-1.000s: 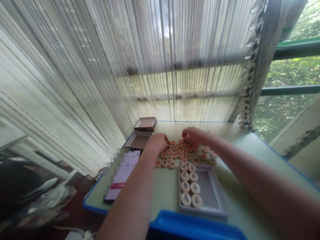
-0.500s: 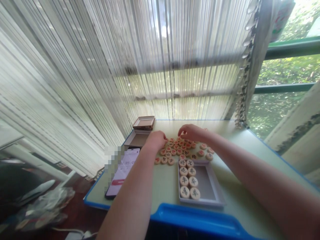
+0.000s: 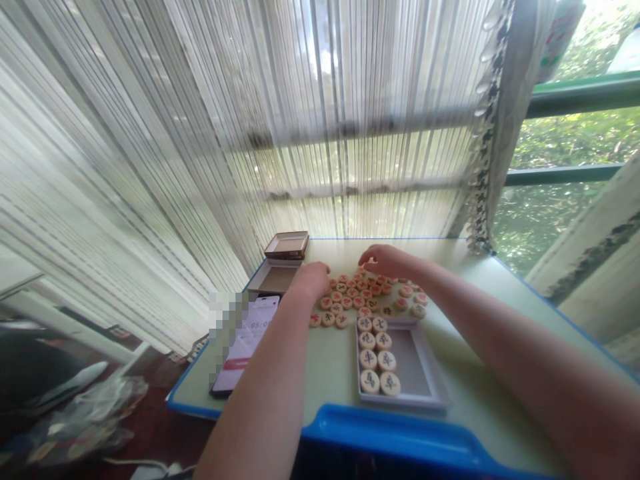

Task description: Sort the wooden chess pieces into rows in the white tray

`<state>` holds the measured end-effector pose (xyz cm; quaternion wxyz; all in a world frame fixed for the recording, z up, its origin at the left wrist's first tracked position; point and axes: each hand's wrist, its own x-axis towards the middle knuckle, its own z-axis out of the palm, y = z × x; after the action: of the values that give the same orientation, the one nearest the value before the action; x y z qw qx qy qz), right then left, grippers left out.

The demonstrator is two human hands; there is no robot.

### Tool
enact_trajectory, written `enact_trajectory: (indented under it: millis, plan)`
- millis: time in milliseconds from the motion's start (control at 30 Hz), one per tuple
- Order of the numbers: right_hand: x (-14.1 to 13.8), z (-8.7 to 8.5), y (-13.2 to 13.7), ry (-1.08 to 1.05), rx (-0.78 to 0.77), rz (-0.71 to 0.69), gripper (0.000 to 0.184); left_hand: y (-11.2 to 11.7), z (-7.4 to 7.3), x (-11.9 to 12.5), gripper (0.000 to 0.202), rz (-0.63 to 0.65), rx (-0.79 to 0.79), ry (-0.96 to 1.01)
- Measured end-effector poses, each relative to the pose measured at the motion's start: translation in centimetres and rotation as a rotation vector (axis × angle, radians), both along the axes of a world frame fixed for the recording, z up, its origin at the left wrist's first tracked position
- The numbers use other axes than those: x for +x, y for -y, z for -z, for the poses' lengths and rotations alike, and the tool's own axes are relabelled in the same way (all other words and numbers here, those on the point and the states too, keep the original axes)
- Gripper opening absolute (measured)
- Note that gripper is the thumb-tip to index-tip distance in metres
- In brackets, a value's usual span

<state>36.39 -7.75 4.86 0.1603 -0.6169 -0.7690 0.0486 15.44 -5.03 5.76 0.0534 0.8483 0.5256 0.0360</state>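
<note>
Many round wooden xiangqi pieces with red or dark characters lie loosely gathered on the table. At their left edge is my left hand, its fingers curled inward; whatever they hold is hidden. My right hand hovers over the far side of the pieces, fingers bent but apart, fingertips just above a red-marked piece. Nearer me, a shallow pale box tray holds two columns of pieces with dark characters along its left side. Its right part shows a grey bottom.
On the left lie a phone with a lit timer screen and an open shallow box. A smaller brown-edged box stands behind. The table has a blue edge, and a string curtain hangs beyond it.
My right hand has shifted very slightly right, its fingertips still by the far pieces. My left hand moved slightly left. The pieces in the tray look the same.
</note>
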Motion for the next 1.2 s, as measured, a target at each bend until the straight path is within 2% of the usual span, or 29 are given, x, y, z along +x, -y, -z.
enact_trajectory:
  millis: [67,100,167,300,433,500,600,767,900,967,1067,1200]
  plan:
    - [1.7,0.5,-0.5,0.033,0.149,0.152,0.028,0.1,0.1,0.2,0.033,0.003,0.038,0.012]
    - [2.5,0.8,-0.7,0.05,0.158,0.222,0.031,0.1,0.2,0.5,0.032,0.016,0.065,0.026]
    - [3.4,1.2,-0.9,0.038,0.078,0.267,0.033,0.3,0.5,1.0,0.033,0.065,0.123,0.075]
    - [2.8,1.2,-0.7,-0.01,-0.058,0.229,0.032,0.7,1.3,2.2,0.034,0.195,0.173,0.177]
    - [1.4,0.6,-0.3,-0.097,-0.155,0.188,0.031,1.2,1.8,2.9,0.034,0.307,0.113,0.221]
    - [0.9,0.5,-0.2,-0.129,-0.176,0.171,0.034,1.5,1.8,3.1,0.033,0.313,0.054,0.198]
    - [0.5,0.7,-0.1,-0.092,-0.109,0.151,0.035,1.8,1.6,3.3,0.032,0.312,0.027,0.134]
    - [0.1,1.2,-0.5,-0.014,-0.069,0.126,0.035,2.1,1.1,3.2,0.032,0.281,0.105,0.026]
    - [0.0,1.4,-0.6,0.057,-0.005,0.052,0.036,2.4,1.0,3.0,0.03,0.243,0.145,-0.012]
    - [0.1,1.3,-0.6,0.057,-0.027,0.054,0.035,2.4,1.1,3.0,0.029,0.247,0.158,-0.002]
    - [0.8,0.9,-0.4,0.009,-0.102,0.129,0.035,2.1,1.4,2.9,0.029,0.289,0.15,0.034]
    - [2.4,0.4,-0.3,-0.144,-0.26,0.169,0.044,1.7,1.7,3.0,0.031,0.33,0.103,0.077]
